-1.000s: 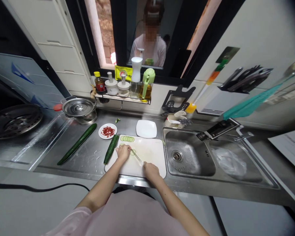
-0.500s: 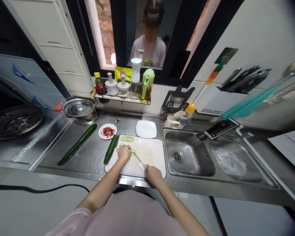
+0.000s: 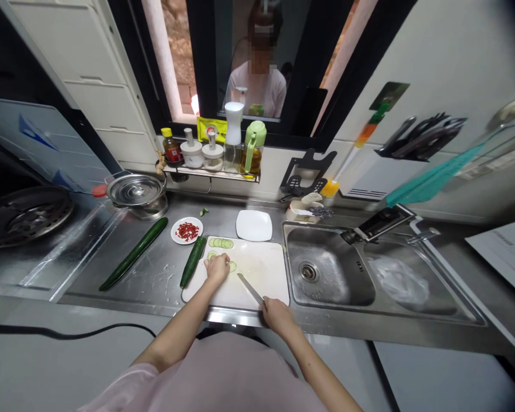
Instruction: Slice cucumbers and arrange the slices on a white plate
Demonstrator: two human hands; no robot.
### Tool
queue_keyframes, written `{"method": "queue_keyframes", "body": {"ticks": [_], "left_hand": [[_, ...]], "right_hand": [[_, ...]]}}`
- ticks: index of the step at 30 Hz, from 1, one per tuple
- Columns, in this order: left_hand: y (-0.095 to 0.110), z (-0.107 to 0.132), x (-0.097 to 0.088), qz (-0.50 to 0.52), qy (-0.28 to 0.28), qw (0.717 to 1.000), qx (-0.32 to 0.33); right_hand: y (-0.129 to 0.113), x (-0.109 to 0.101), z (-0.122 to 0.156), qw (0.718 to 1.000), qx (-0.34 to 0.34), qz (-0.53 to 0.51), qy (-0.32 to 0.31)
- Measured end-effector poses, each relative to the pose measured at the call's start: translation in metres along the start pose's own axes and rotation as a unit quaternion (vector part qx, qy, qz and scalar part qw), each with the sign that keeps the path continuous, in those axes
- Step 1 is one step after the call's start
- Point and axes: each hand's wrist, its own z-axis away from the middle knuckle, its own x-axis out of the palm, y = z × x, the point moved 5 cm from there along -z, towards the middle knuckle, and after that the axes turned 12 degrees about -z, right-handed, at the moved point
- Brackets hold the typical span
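On the white cutting board (image 3: pixel 257 252), my left hand (image 3: pixel 217 268) has its fingers bent down over cucumber slices, partly hiding them. One cucumber slice (image 3: pixel 232 266) shows just right of its fingertips. A row of overlapping cucumber slices (image 3: pixel 221 244) lies near the board's back left corner. My right hand (image 3: pixel 277 313) is wrapped round the handle of a knife (image 3: pixel 250 288). The blade points up and left over the board, apart from the slices. A cut cucumber (image 3: pixel 193 262) rests along the board's left edge. Farther left, a long whole cucumber (image 3: pixel 134 253) lies on the steel counter.
Chopped red pieces fill a small white plate (image 3: pixel 175 236) behind the cut cucumber. A square white plate (image 3: pixel 254 225) stands behind the board. To the right is a steel sink (image 3: pixel 332 286). A lidded steel pot (image 3: pixel 137 191) and a seasoning shelf (image 3: pixel 210 171) are at the back.
The knife has moved right and toward me, away from the slice and my left hand. My left hand stays over the slices, with more of them showing around it.
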Motion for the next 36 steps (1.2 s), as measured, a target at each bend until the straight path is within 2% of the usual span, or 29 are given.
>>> {"method": "queue_keyframes", "body": {"ticks": [4, 8, 13, 17, 24, 29, 36], "left_hand": [[0.001, 0.005, -0.004, 0.019, -0.001, 1.000, -0.002], [-0.001, 0.019, -0.007, 0.044, 0.008, 0.999, -0.001], [-0.011, 0.045, -0.007, 0.067, 0.020, 0.998, 0.008], [-0.022, 0.054, -0.012, 0.051, 0.030, 0.998, 0.001], [-0.041, 0.039, -0.029, -0.012, 0.083, 0.996, -0.020], [-0.055, 0.025, -0.029, -0.043, 0.094, 0.993, -0.056], [-0.057, 0.015, -0.028, -0.062, 0.105, 0.990, -0.068]], "right_hand": [[0.006, 0.000, 0.000, 1.000, -0.005, -0.005, 0.026], [0.016, -0.003, -0.001, 0.998, 0.018, -0.022, 0.055], [0.023, -0.009, -0.004, 0.996, 0.031, -0.031, 0.082], [0.024, -0.009, -0.008, 0.994, 0.030, -0.040, 0.094], [0.023, -0.003, -0.015, 0.994, 0.018, -0.052, 0.096], [0.020, -0.006, -0.013, 0.995, 0.025, -0.049, 0.089], [0.025, -0.004, -0.016, 0.995, 0.025, -0.042, 0.085]]}}
